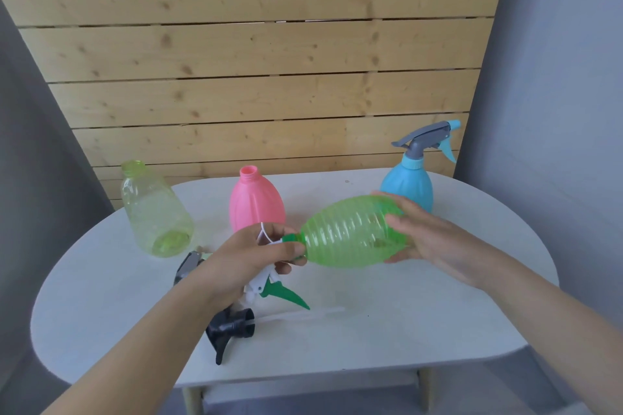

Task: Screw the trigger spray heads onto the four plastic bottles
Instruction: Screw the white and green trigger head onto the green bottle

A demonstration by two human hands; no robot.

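Observation:
My right hand point(424, 239) holds a ribbed green bottle point(347, 232) on its side above the table, neck pointing left. My left hand point(249, 256) grips a white and green trigger spray head point(273, 283) at the bottle's neck; its green collar sits on the neck. A blue bottle point(409, 185) with a grey and blue spray head on it stands at the back right. A pink bottle point(256, 202) and a pale yellow bottle point(153, 212) stand open-necked at the back. A black spray head point(232, 330) with a clear tube lies near the front.
A grey spray head point(187, 268) lies left of my left wrist, partly hidden. The white oval table point(438, 323) stands before a wooden slat wall point(256, 54), with grey walls on both sides.

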